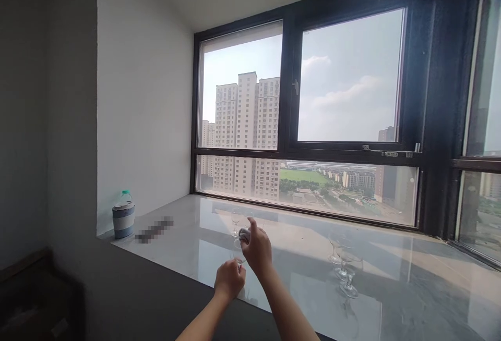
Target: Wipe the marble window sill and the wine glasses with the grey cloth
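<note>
Both bare forearms reached up from the lower edge of the view, close together. The left hand [229, 279] was curled into a loose fist, knuckles up, lower and nearer the body. The right hand [256, 250] was raised just above and beyond it, wrist bent, fingers bunched and closed, index fingertip lifted. The two hands were almost touching.
</note>
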`<state>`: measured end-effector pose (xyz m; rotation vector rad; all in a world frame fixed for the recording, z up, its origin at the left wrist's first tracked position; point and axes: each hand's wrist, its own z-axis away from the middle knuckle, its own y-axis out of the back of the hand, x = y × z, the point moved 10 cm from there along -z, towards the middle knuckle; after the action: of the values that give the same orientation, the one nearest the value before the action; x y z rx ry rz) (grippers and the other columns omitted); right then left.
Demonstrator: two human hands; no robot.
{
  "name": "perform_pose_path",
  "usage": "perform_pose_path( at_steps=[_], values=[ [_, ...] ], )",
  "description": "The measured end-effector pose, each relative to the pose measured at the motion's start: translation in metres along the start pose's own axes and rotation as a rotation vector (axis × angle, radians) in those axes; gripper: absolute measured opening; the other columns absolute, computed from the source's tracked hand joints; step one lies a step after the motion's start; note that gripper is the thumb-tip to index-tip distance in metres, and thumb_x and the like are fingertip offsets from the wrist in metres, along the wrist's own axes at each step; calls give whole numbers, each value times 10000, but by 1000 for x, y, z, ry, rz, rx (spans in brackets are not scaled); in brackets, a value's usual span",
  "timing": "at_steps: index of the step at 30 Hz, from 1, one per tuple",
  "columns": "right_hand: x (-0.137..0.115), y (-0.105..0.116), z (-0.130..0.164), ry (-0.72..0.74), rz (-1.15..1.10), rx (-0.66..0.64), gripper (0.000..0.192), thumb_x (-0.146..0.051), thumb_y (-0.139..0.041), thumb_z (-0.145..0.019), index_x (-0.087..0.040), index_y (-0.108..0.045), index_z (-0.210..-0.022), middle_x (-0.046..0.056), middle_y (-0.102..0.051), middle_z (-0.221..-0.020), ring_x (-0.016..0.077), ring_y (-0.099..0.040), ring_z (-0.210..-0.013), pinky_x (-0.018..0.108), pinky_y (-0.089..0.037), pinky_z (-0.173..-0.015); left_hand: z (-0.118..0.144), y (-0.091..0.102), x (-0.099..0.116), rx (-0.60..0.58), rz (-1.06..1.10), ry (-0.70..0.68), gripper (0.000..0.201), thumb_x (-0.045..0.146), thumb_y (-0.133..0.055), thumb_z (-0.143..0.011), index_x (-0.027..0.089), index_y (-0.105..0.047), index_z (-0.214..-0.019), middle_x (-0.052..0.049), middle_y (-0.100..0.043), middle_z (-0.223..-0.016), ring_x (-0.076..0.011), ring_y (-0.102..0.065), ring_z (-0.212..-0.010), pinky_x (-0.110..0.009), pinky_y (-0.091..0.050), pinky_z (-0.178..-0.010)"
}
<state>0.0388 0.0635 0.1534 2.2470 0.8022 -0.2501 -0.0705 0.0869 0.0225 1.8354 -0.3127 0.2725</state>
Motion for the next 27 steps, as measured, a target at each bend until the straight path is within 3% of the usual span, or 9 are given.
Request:
perform_pose_path(
  at_steps=[13,18,27],
  values=[
    [5,-18,6,14,100,-148,643,-157,-496,-754,-128,-376,-1386,93,-665,-981,232,-585,-903,300,-386,-804,-1,-2,-2,-3,-20,3,349,257,-376,-883,213,-661,-1080,-76,-715,-995,-211,-651,-939,-281,-406,-765],
    [8,-13,5,13,22,-102,658,-71,-439,-751,-146,-336,-1396,91,-630,-1077,204,-571,-938,275,-377,-774,0,0,0,8,-4,-2,343,256,-385,-886,212,-653,-1096,-72,-712,-1011,-202,-642,-963,-273,-403,-793],
    [-29,-20,9,108,127,-136,712,-84,-501,-703,-166,-352,-1395,86,-630,-992,216,-552,-907,297,-357,-792,2,1,3,-44,-35,-17,286,179,-399,-866,162,-679,-925,-111,-713,-940,-215,-651,-897,-279,-410,-747]
  ],
)
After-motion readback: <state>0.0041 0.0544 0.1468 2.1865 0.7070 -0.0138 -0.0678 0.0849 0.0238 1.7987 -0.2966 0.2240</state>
